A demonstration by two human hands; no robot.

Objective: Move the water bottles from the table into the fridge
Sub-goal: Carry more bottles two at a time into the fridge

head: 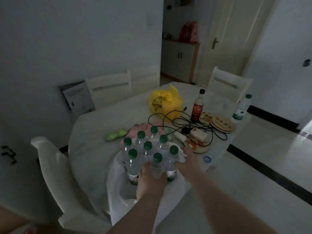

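Note:
Several clear water bottles with green caps (147,153) stand packed together in a white plastic bag (116,181) at the near edge of the round white table (91,132). My left hand (149,179) grips the nearest bottle (157,163) around its body. My right hand (186,160) holds the front right bottle (172,162) from the side, against the bag's edge. One more water bottle (241,108) stands alone at the table's far right edge. No fridge is in view.
A yellow bag (164,103), a dark sauce bottle (197,106), black cables with a white adapter (194,132), stacked coasters (222,124), a green case (115,135) and a pink cloth lie on the table. White chairs (50,168) surround it. A doorway opens behind.

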